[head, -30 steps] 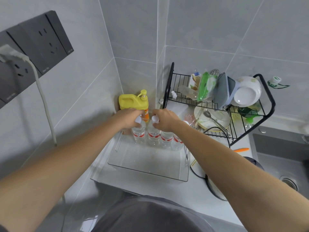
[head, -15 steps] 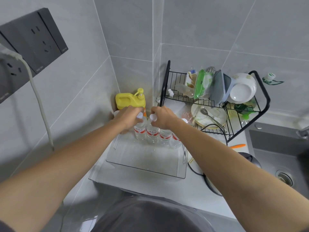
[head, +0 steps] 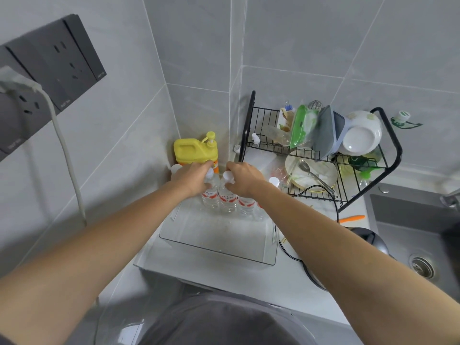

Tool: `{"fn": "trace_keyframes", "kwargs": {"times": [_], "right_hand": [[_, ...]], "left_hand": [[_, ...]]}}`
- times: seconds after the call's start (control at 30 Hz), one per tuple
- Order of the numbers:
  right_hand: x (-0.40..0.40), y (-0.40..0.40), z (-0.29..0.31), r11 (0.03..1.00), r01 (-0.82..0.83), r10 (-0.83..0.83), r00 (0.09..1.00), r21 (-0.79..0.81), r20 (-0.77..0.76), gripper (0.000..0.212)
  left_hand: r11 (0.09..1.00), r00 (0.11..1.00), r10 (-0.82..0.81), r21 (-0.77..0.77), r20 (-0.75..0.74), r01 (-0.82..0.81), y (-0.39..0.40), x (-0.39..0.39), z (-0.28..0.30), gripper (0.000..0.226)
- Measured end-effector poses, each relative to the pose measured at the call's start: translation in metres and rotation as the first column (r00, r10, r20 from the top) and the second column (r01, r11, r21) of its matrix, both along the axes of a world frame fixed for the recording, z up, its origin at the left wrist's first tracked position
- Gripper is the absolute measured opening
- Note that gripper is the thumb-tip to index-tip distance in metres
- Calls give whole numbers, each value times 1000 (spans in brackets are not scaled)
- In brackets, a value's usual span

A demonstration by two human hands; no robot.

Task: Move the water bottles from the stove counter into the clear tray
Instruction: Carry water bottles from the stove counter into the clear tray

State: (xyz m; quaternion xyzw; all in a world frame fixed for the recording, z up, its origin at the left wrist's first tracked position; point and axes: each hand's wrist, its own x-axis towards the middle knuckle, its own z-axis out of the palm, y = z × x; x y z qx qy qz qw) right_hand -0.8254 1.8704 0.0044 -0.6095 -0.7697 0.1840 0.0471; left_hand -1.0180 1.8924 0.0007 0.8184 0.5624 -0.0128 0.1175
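Several clear water bottles (head: pixel 227 199) with red-and-white labels and white caps stand upright in a row along the far side of the clear tray (head: pixel 219 242). My left hand (head: pixel 193 179) is closed around the neck of the leftmost visible bottle (head: pixel 211 195). My right hand (head: pixel 245 181) grips the neck of the bottle beside it, its white cap (head: pixel 228 176) showing past my fingers. Another white cap (head: pixel 273 181) shows to the right of my right hand. The near half of the tray holds nothing.
A yellow detergent jug (head: pixel 195 149) stands in the corner behind the tray. A black dish rack (head: pixel 321 155) with plates and bowls is at the right, a sink (head: pixel 418 235) beyond it. A black cord (head: pixel 291 252) and a dark pot lid (head: pixel 368 239) lie right of the tray.
Both hands stay on the same bottle necks at the tray's far side. The view has shifted slightly; the bottles have not visibly moved.
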Motion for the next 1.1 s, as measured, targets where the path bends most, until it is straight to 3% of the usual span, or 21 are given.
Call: {"fn": "trace_keyframes", "kwargs": {"times": [0.23,0.6,0.87,1.1], "right_hand": [[23,-7,19,992,51,-54,998,119,18,55],[126,-62,58,903,99,-131,990,419,48,67],[217,-112,71,847,238,-292,955,475,43,74],[274,-183,91,727,486,-551,834,484,-9,78]], "left_hand": [[971,998,54,230,41,-62,-11,17,31,50],[871,987,-106,490,123,33,-52,104,83,62],[842,959,-254,516,125,156,-74,203,98,69],[775,859,-503,493,102,395,-92,296,107,73]]}}
